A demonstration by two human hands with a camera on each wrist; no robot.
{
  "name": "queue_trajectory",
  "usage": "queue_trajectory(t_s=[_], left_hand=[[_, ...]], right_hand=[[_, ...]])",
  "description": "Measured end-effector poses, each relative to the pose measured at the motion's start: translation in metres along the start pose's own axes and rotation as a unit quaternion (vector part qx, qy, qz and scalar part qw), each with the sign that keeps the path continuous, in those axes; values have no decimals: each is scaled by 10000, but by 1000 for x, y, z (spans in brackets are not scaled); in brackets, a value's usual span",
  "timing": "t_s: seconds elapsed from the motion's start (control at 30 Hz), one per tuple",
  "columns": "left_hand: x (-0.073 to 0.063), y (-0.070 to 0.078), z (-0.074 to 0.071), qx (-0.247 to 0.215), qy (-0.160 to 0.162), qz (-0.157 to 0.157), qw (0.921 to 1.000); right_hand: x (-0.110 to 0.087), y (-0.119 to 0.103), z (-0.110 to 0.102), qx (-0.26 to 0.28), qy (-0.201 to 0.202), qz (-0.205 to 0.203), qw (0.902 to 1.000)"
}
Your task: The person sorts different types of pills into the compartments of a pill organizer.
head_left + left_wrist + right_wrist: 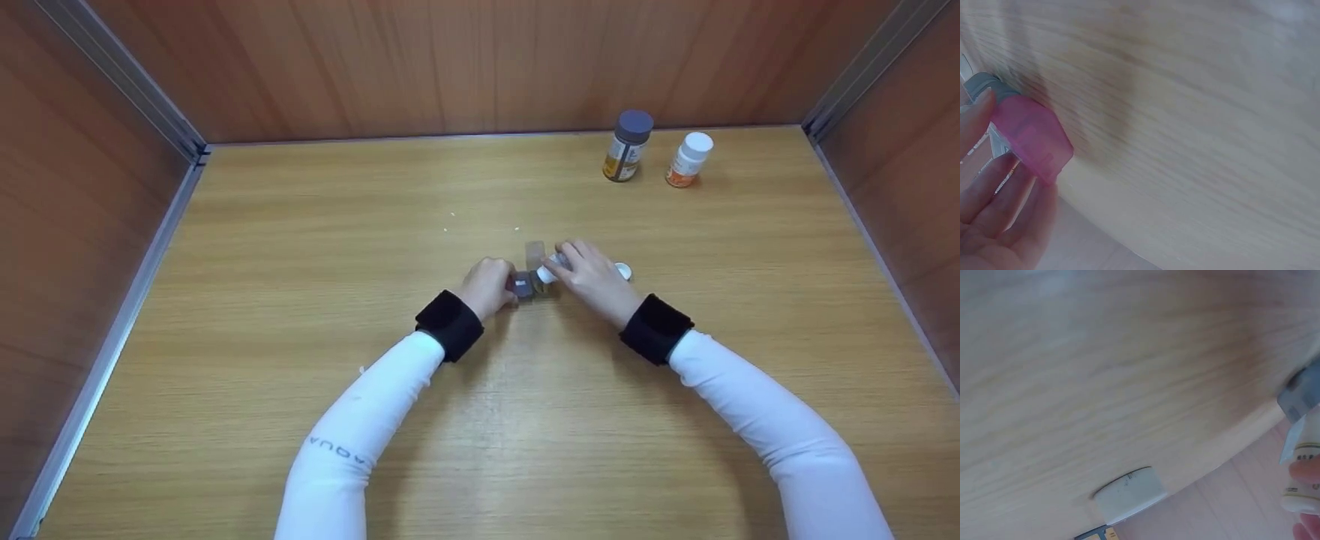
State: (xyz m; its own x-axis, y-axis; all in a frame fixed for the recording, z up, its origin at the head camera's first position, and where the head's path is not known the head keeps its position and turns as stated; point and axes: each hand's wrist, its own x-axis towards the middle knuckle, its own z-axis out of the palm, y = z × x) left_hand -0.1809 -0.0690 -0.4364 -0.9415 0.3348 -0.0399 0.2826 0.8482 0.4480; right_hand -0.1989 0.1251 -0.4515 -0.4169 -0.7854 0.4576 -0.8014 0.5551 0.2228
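My left hand (pixel 488 287) grips a small pill organizer (pixel 523 285) by its pink end compartment (pixel 1036 135), thumb on one side and fingers on the other. Farther along, the box is grey, and a clear lid (pixel 535 253) stands raised at its right part. A small white pill bottle (pixel 551 270) with printed label is pinched in my right hand (pixel 592 277). It tilts with its mouth down and left, right at the open compartment. Beside the right hand a round white cap (pixel 623 271) lies on the table; in the right wrist view this cap (pixel 1130 495) looks large and close.
Toward the back right stand a brown bottle with a dark purple lid (pixel 628 146) and a white bottle with an orange label (pixel 688 160). Several tiny white bits (pixel 516 229) lie beyond the hands. Wooden panels (pixel 420 67) wall the table at the back and sides.
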Motion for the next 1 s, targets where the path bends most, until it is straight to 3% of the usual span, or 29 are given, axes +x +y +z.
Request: queue_trajectory(t_s=[0.47, 0.63, 0.77, 0.87, 0.93, 1.0], left_hand=[[0, 0, -1, 18, -86, -34, 10000], [0, 1, -1, 64, -63, -30, 10000], [-1, 1, 0, 39, -49, -21, 10000], [-1, 1, 0, 15, -36, -33, 10000], [-1, 1, 0, 12, -36, -57, 10000], [-1, 1, -1, 8, -43, -93, 9999]], right_hand=[[3, 0, 3, -489, 125, -419, 9978], [3, 1, 3, -338, 191, -340, 9987], [0, 2, 3, 23, 133, 27, 9999], [-2, 2, 2, 590, -12, 550, 9967], [-4, 2, 1, 1184, -118, 1042, 9874], [-5, 2, -1, 1820, -252, 1590, 9700]])
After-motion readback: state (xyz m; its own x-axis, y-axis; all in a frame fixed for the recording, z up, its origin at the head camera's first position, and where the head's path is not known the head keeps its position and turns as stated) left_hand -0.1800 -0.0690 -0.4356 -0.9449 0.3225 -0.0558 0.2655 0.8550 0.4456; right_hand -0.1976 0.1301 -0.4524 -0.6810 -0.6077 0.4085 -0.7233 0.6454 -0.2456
